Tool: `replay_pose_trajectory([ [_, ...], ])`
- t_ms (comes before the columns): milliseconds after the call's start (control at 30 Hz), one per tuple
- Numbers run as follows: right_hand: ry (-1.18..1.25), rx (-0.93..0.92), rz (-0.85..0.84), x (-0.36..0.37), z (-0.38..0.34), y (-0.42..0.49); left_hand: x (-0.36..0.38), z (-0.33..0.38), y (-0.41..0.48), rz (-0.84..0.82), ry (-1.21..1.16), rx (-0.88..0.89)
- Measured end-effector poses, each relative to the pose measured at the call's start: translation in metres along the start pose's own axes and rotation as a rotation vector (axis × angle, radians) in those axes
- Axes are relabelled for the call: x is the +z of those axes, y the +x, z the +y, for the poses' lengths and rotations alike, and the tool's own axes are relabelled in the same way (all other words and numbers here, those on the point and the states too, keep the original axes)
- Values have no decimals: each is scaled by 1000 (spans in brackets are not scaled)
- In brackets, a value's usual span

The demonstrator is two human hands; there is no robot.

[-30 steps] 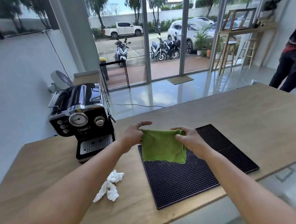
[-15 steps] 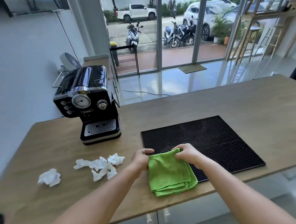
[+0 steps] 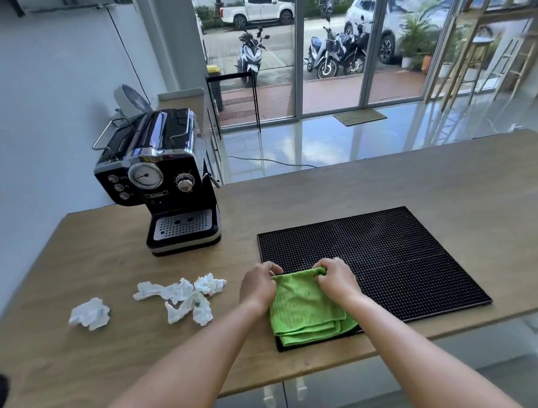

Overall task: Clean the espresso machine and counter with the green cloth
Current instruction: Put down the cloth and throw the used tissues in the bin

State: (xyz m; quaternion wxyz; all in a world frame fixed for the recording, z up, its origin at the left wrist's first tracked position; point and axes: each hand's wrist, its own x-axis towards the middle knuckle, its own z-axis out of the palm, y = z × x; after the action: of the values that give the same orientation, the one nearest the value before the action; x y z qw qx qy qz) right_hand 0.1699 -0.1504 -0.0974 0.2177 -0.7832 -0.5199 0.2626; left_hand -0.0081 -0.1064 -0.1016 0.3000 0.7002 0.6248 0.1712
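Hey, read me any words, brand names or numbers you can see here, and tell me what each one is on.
Espresso machine: a small nameplate under the round gauge carries a word, too blurred to read.
Gauge: dial markings too small to read.
Green cloth, black mat, crumpled tissues: no text.
Vehicles outside: no plates or badges legible.

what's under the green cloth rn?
The green cloth lies folded on the near left corner of the black bar mat, which rests on the wooden counter. Both hands grip its far edge. Anything between cloth and mat is hidden.
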Motion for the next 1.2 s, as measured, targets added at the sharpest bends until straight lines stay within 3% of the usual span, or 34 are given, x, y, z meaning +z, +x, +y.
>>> replay_pose_trajectory([
  [200, -309, -36, 126, 9, -6, 0, 0, -6, -2, 11, 124, 62],
  [433, -344, -202, 180, 35, -54, -3, -56, -43, -11, 206, 207, 87],
  [500, -319, -301, 150, 51, -82, -7, -86, -70, -13, 235, 237, -3],
  [600, -321, -431, -94, 79, -120, -14, -132, -118, -17, 190, 350, -194],
  [700, -331, -444, -278, 105, -146, -22, -171, -161, -19, 147, 420, -389],
  [800, -360, -446, -327, 130, -164, -29, -201, -199, -24, 100, 427, -603],
  [867, -418, -441, -303, 142, -172, -34, -211, -217, -28, 91, 382, -655],
  [967, -471, -440, -217, 161, -178, -42, -213, -233, -32, 95, 328, -632],
  [1067, -362, -424, -193, 171, -175, -48, -206, -243, -32, 117, 322, -543],
  [1200, -270, -400, -186, 165, -164, -49, -199, -248, -33, 249, 207, -419],
])
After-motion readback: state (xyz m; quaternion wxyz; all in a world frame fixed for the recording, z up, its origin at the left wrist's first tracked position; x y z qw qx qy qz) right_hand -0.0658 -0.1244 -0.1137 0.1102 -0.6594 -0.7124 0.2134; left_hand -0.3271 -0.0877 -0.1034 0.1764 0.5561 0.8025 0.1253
